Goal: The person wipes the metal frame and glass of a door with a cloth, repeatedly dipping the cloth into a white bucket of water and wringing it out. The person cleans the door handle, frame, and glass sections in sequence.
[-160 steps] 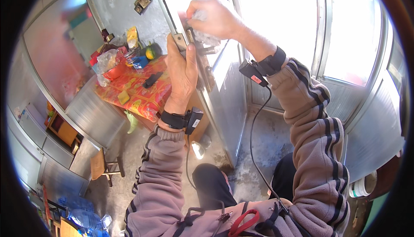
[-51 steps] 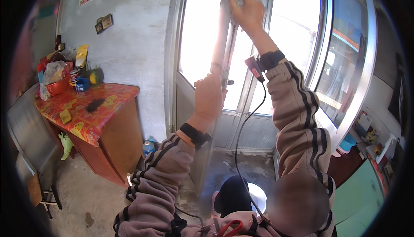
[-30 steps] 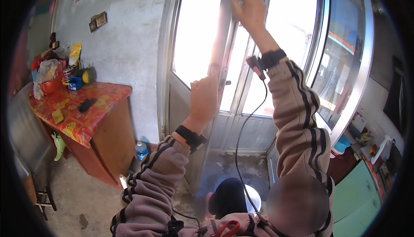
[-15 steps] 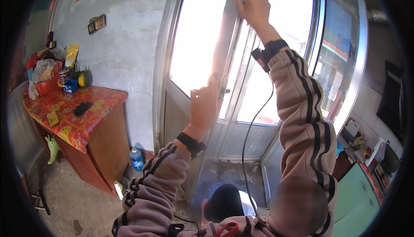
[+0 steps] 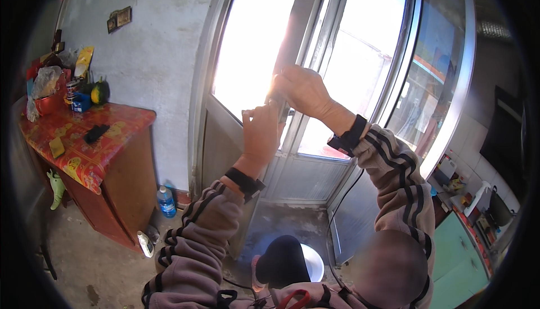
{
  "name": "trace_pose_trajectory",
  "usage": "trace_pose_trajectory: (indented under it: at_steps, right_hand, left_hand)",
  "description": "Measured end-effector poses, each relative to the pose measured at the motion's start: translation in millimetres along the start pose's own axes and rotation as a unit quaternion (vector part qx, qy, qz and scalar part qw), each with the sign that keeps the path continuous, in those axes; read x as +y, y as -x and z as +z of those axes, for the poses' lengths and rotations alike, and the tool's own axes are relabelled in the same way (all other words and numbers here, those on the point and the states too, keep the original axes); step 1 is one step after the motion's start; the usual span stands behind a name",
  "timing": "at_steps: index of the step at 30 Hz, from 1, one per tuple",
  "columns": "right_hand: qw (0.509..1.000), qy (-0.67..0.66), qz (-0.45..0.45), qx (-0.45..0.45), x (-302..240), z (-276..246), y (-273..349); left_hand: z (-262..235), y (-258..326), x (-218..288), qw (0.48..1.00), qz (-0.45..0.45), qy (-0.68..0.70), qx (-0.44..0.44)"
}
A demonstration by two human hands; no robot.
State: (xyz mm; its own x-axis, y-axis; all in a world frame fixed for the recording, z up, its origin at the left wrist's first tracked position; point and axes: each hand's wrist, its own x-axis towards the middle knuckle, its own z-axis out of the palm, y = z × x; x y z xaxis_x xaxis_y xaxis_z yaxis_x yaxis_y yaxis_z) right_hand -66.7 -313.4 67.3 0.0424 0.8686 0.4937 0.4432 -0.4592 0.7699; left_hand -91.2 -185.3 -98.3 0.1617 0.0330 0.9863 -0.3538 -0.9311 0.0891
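Note:
In front of me stands a metal-framed glass door (image 5: 216, 140), its pane glaring white. My left hand (image 5: 260, 134) is at the door's edge stile, beside the lever handle (image 5: 291, 113), with fingers curled. My right hand (image 5: 305, 91) is closed just above it, against the same stile. The two hands almost meet. Whatever lies in their fingers, if anything, is hidden by the hands and the glare. Dark bands with small boxes circle both wrists.
At left is a wooden cabinet (image 5: 126, 177) with a red patterned cover, holding a red bowl (image 5: 50, 104), a yellow sponge (image 5: 57, 147) and a dark cloth-like item (image 5: 96, 133). A blue bottle (image 5: 166, 201) stands by the wall. Below are a white basin (image 5: 314, 262) and a green cabinet (image 5: 458, 253).
My right hand has come down along the door's stile from high up to just above my left hand. The left hand stays near the handle. The view has shifted slightly.

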Motion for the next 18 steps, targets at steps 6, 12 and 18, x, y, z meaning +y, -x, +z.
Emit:
trace_pose_trajectory:
  at_steps: [6,12,18]
  right_hand:
    - [0.981,0.126,0.057,0.134,70,-45,-78]
    - [0.919,0.252,0.225,0.202,142,-82,-102]
    - [0.97,0.188,0.106,0.111,93,6,-92]
  left_hand:
    - [7,1,3,1.0,-0.001,0.008,0.0]
    - [25,-1,-3,0.999,0.037,-0.014,0.031]
    - [43,-4,-14,0.999,0.039,-0.029,-0.009]
